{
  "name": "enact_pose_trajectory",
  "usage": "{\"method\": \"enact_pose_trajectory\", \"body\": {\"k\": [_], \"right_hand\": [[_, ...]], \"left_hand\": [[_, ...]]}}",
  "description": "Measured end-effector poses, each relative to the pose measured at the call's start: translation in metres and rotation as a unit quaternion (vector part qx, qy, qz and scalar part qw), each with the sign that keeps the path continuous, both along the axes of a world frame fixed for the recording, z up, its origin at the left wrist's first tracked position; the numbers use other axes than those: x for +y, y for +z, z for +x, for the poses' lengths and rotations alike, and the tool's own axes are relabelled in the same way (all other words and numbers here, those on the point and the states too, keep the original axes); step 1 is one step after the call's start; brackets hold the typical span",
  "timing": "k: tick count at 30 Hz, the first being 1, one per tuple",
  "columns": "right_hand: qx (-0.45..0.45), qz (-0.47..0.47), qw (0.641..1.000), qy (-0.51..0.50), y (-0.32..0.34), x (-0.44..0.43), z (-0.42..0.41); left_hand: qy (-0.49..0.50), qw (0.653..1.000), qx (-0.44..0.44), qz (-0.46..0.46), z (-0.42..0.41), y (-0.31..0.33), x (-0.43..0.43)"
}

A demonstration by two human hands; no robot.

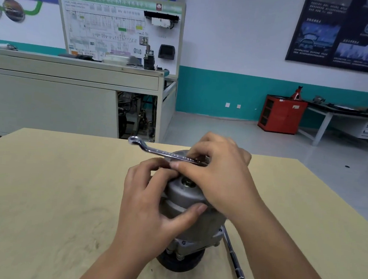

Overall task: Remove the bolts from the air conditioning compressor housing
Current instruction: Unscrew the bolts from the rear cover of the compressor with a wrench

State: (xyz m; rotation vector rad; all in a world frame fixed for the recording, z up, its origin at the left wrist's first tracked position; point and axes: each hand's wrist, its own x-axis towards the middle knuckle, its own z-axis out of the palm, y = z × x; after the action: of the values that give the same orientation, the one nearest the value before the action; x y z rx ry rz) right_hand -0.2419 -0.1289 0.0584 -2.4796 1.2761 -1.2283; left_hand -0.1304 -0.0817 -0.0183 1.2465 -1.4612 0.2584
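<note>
1. Both hands are on the job. The left hand [149, 202] wraps round the compressor housing [185, 197], thumb laid across its front. The right hand [217, 175] curls over the near end of a ring spanner [166, 154] at the housing's top.
2. That housing stands upright near the front middle of the table [42, 194], dark pulley end down. Small flange bolts [183, 242] low on its body look seated.
3. Fingers of the right hand hide the spanner's working end, so I cannot tell whether it sits on a bolt head. My judgement is that the ring should go fully and squarely over the head before any pull. A steady swing is safer than a jerk. The left grip must stay firm, because the housing rests on a narrow round base and could twist or tip.
4. Just beside the housing's right foot a long socket bar [233, 255] lies on the table, socket end toward the person. It sits too low to block the spanner, but it could roll if the housing is bumped.
5. Past the table stands a grey training bench [49, 98] with a wiring-diagram board [119, 28].
6. Farther right, a red cabinet [279, 114] and a workbench [345, 121] stand by the teal-banded wall, well apart from the work.
</note>
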Motion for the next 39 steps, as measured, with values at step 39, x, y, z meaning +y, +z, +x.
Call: {"method": "enact_pose_trajectory", "body": {"k": [39], "right_hand": [[-0.103,0.217,0.97,0.038,0.009,-0.029,-0.007]], "left_hand": [[-0.003,1.0,0.017,-0.022,-0.002,0.0,0.001]]}}
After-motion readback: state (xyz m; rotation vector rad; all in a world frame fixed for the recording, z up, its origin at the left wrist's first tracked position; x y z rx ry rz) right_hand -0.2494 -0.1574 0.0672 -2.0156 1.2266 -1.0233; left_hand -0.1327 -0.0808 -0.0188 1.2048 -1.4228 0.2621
